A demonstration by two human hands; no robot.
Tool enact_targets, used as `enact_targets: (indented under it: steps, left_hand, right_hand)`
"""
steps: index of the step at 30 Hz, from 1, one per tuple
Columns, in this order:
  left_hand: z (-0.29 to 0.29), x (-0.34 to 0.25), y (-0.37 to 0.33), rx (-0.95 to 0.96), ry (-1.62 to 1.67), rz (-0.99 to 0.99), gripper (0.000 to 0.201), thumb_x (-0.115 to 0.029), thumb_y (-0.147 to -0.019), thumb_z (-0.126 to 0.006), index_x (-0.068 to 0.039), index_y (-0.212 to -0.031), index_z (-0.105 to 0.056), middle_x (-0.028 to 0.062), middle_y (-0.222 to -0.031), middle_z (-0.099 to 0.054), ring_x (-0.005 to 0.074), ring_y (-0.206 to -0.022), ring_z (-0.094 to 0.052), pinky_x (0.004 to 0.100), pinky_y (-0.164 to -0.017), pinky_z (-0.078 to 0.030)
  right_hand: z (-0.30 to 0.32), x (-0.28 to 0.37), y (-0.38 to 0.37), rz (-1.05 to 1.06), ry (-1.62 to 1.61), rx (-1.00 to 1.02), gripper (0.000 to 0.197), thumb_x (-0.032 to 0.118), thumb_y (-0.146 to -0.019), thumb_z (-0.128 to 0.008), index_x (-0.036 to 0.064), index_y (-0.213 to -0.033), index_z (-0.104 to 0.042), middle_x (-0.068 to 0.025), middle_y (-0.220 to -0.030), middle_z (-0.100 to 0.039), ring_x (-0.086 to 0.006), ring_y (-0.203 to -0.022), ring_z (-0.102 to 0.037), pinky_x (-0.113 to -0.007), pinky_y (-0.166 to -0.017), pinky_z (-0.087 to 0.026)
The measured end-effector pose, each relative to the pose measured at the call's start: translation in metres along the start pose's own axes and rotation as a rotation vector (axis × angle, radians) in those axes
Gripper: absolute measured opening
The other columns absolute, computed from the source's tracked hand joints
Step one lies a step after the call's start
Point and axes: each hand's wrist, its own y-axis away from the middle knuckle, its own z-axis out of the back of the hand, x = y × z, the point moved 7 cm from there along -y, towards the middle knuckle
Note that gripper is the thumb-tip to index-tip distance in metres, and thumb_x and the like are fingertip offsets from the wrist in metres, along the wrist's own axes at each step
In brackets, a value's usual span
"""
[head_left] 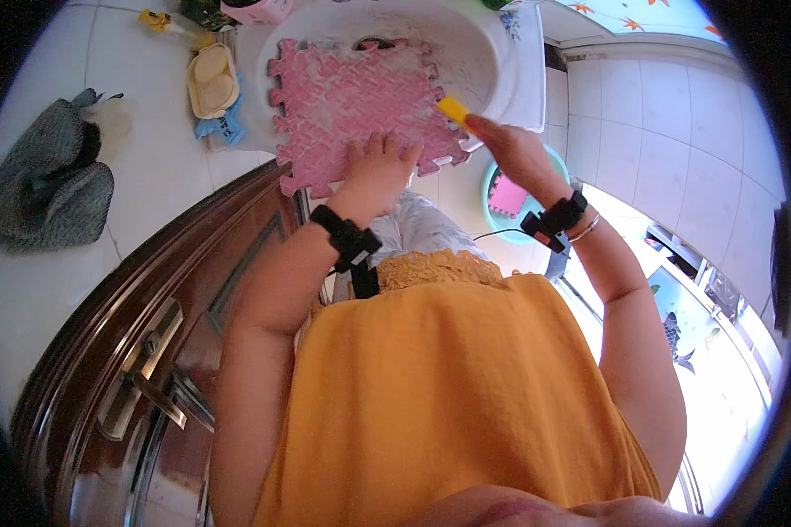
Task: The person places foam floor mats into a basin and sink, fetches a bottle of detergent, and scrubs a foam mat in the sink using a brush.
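Observation:
A pink foam floor mat tile (351, 101) with jigsaw edges lies tilted across the washbasin (479, 53), its near edge reaching past the rim. Whitish suds or wet streaks cover its textured face. My left hand (380, 171) rests on the near edge of the tile, fingers spread and flat. At the tile's right edge, my right hand (510, 149) is closed around a yellow block-shaped thing (453, 110); only its end shows past my fingers, so its kind is unclear. Part of the basin drain (373, 42) shows behind the tile.
Below the basin on the right, a light green tub (488, 189) holds another pink foam piece (506, 195). A soap dish (213, 81) stands left of the basin. A dark grey cloth (48, 180) hangs on the tiled wall. A brown door (193, 325) with a handle is at my left.

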Motion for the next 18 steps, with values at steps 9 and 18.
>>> enact_targets:
  steps: [9, 18]
  left_hand:
    - [-0.026, 0.021, -0.043, -0.003, -0.079, 0.133, 0.039, -0.017, -0.082, -0.043, -0.008, -0.120, -0.044, 0.0207, -0.119, -0.046, 0.0389, -0.108, -0.044, 0.0548, -0.082, -0.040]
    - [-0.020, 0.045, -0.030, -0.027, -0.040, -0.044, 0.039, -0.015, -0.084, -0.040, -0.003, -0.121, -0.044, 0.0184, -0.111, -0.051, 0.0363, -0.104, -0.047, 0.0537, -0.083, -0.039]
  right_hand:
    - [-0.057, 0.017, -0.107, 0.120, 0.210, 0.099, 0.019, 0.021, -0.084, -0.048, 0.0129, -0.099, -0.057, -0.0156, -0.076, -0.063, -0.0355, -0.073, -0.061, -0.044, -0.062, -0.048]
    - [-0.040, 0.044, -0.077, 0.195, 0.203, 0.243, 0.027, 0.019, -0.086, -0.044, 0.0177, -0.112, -0.053, -0.0166, -0.077, -0.062, -0.0343, -0.071, -0.062, -0.045, -0.059, -0.048]
